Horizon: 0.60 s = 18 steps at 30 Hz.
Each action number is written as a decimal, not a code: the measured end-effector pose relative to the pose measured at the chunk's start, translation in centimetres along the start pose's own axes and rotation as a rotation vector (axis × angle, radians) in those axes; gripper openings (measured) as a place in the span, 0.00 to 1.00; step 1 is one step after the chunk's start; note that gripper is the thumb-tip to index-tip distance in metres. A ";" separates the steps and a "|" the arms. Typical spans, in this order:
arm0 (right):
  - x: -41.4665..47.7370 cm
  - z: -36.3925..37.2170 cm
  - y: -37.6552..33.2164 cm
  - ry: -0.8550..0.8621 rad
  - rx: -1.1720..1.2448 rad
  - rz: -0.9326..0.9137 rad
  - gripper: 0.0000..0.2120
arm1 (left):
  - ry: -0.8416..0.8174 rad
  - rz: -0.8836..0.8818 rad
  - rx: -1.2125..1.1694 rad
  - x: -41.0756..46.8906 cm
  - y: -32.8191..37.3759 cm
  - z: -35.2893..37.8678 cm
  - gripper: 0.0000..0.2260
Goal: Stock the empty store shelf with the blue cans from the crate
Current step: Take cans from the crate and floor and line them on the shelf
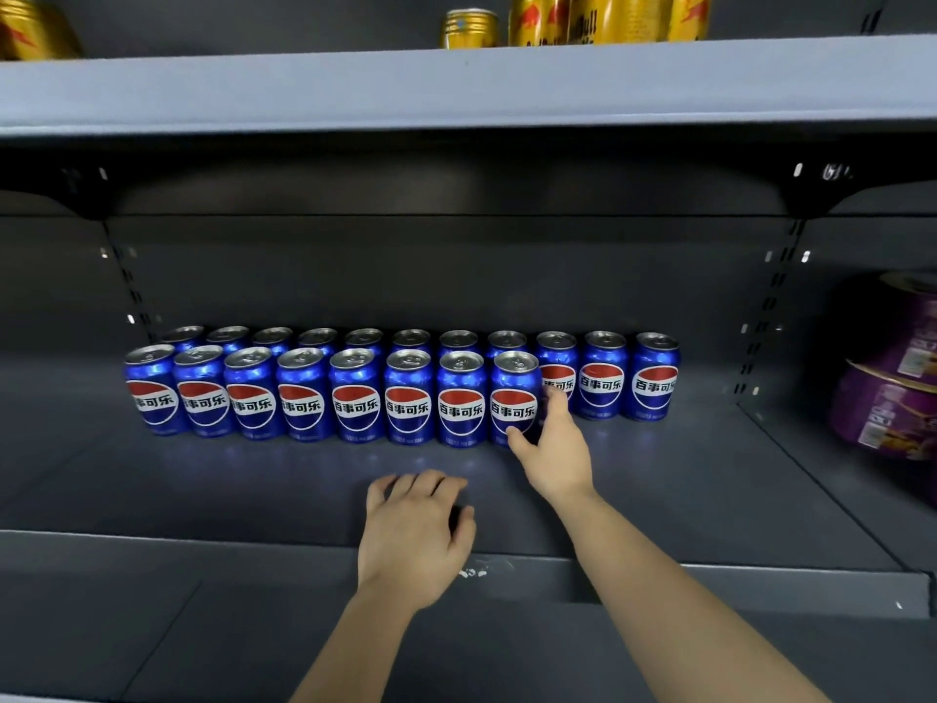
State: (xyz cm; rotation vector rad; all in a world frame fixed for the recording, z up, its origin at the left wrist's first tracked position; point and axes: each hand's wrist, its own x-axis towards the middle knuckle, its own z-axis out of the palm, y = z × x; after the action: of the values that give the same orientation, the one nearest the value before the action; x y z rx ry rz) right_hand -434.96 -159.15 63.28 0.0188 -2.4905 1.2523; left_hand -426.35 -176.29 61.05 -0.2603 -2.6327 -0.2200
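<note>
Here the right hand [550, 449] curls thumb and fingers round the can [513, 393] ending the near row on the shelf [710, 489]. The left hand [416, 535] rests palm-down nearer, loosely curled, holding nothing.

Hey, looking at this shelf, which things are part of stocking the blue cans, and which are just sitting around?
Part of the job:
- blue cans, two rows
- end can of the front row, held by the right hand
- shelf, with the left hand resting on it

Just sitting there:
- gold cans on the upper shelf
- purple tubs at the right
</note>
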 end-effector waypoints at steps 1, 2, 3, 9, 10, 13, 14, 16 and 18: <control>0.0 0.1 0.1 0.001 -0.004 -0.004 0.35 | -0.001 -0.003 -0.008 0.0 0.0 0.0 0.23; 0.0 0.1 0.2 0.000 -0.005 -0.005 0.35 | -0.002 -0.008 -0.016 0.0 0.0 0.1 0.23; 0.1 0.1 0.3 -0.001 -0.002 -0.004 0.36 | 0.004 -0.015 -0.018 0.1 -0.1 0.2 0.22; -0.1 0.0 0.3 -0.016 0.019 0.005 0.36 | 0.037 -0.023 -0.032 0.2 0.0 0.4 0.15; -0.2 -0.1 0.2 -0.020 0.016 0.005 0.35 | 0.036 -0.026 -0.027 0.2 0.0 0.2 0.15; -0.5 -0.4 0.1 -0.062 0.018 0.025 0.38 | 0.000 -0.020 -0.015 0.1 0.2 -0.3 0.21; -0.6 -0.5 0.0 -0.096 0.023 0.037 0.40 | -0.016 -0.020 -0.023 0.1 0.2 -0.5 0.24; -1.0 -0.9 -0.3 -0.163 0.038 0.065 0.44 | -0.025 -0.016 -0.028 -0.1 0.3 -0.8 0.27; -1.6 -1.5 -0.6 -0.191 0.097 0.106 0.46 | -0.015 -0.005 -0.054 -0.2 0.2 -1.1 0.27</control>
State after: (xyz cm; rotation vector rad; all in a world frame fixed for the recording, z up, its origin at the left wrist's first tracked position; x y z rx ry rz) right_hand -432.91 -158.58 64.06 0.0325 -2.6190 1.4775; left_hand -425.66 -176.30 61.91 -0.2743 -2.6452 -0.2916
